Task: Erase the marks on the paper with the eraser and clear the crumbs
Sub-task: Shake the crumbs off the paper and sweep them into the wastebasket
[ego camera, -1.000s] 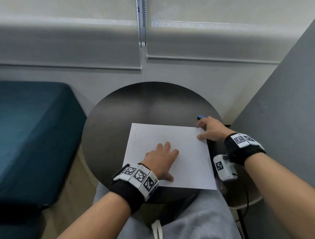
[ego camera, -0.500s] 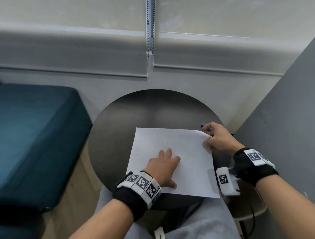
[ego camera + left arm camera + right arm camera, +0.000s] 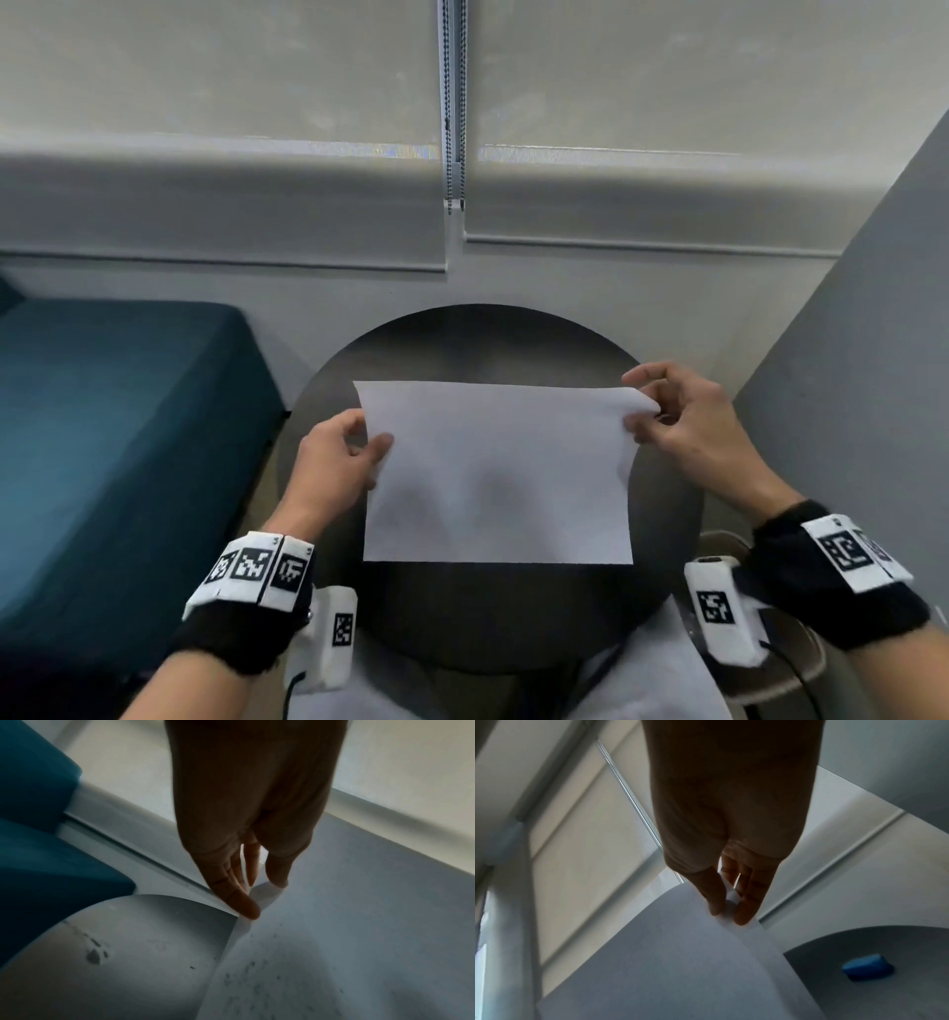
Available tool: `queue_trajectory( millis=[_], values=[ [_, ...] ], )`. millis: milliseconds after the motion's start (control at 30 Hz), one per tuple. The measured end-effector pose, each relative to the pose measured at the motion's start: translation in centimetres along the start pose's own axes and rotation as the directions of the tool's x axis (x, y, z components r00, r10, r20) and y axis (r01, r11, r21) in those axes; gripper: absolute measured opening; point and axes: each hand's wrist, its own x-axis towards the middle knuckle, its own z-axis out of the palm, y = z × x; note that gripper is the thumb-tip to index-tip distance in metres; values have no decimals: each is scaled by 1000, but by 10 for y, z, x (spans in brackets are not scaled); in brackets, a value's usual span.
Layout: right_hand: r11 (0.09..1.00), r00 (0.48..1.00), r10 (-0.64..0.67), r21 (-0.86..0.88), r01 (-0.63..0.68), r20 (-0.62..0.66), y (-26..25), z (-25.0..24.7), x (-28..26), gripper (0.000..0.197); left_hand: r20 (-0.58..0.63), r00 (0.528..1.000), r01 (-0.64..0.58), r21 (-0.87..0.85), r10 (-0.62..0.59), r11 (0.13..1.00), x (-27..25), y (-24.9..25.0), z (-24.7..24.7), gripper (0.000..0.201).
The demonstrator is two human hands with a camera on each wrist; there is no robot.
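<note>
no readable text, only coded wristband (image 3: 255,565) markers

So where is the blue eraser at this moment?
The blue eraser shows only in the right wrist view: it lies on the dark round table, to the right of the lifted paper and apart from it. The right hand does not touch it.

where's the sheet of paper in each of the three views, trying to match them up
Head: the paper sits centre frame, lifted over the round table, left hand and right hand pinching its far corners.
Left wrist: lower right, speckled with crumbs.
Right wrist: lower centre and left, with the blue eraser to its right.
Shared landmark: the round table.
</note>
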Motion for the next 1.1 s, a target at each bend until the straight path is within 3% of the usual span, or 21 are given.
queue_trajectory(
  millis=[67, 133, 400, 567, 700, 867, 1100],
  values=[
    [1000, 1000, -28, 4, 28, -13, -9, -2, 0, 38, -33, 999, -32, -43, 30, 999, -2, 2, -1, 6],
    [999, 998, -52, 9, 53, -30, -19, -4, -1, 40, -79, 995, -71, -46, 67, 996, -2, 5, -4, 14],
    [981, 972, -186, 34, 192, -144, -46, -17, -8, 42, -175, 950, -291, -205, 258, 934, -2, 27, -22, 14],
    [991, 984, -129, -36, 126, -125, -30, -10, -3, 45, -117, 964, -253, -147, 238, 956, 1, 13, -12, 15],
    [990, 981, -137, -55, 131, -139, -25, -9, -4, 43, -155, 965, -238, -188, 210, 953, 3, 6, -8, 13],
    [992, 989, -116, -61, 110, -91, -25, -8, -3, 40, -119, 974, -213, -177, 194, 961, 6, 4, -4, 20],
    [996, 990, -92, -21, 90, -105, -25, -4, -1, 39, -126, 964, -250, -120, 235, 961, 9, 5, -4, 6]
  ],
)
